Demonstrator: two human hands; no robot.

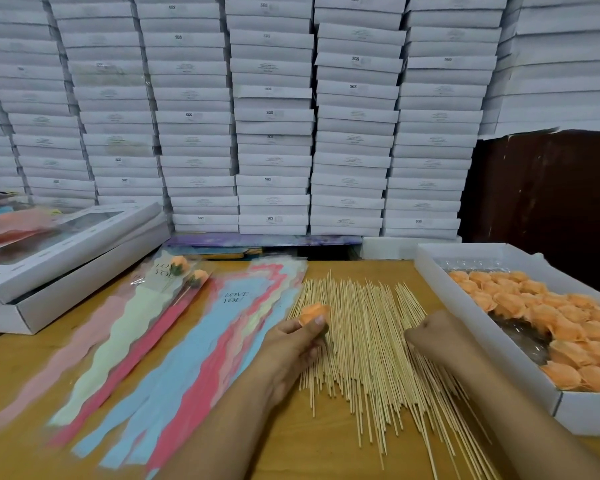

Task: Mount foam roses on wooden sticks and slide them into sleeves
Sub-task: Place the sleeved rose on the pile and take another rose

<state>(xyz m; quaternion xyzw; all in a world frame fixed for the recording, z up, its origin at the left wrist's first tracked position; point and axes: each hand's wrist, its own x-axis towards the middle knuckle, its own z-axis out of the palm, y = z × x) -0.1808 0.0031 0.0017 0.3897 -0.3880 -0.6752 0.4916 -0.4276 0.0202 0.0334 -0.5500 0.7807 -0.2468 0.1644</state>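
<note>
Being pinched by the left hand (291,341): orange foam rose (313,312), at nine o'clock of the wooden skewer pile (364,348). Right hand (426,332) is reaching in, grip unreadable. Risk: skewers being scattered by sweeping fingers.

"LOVE YOU" on sleeves (235,297); "SGS" on stacked boxes (270,112).

The wooden table (326,455) is crowded: a spread of sticks (361,341) fills the middle, sleeves (174,341) fan out to its left, and the white tray of roses (492,344) walls off the right. Stacked boxes (274,116) block the back, a windowed box (59,258) blocks the far left. Bare wood shows along the near edge.
</note>
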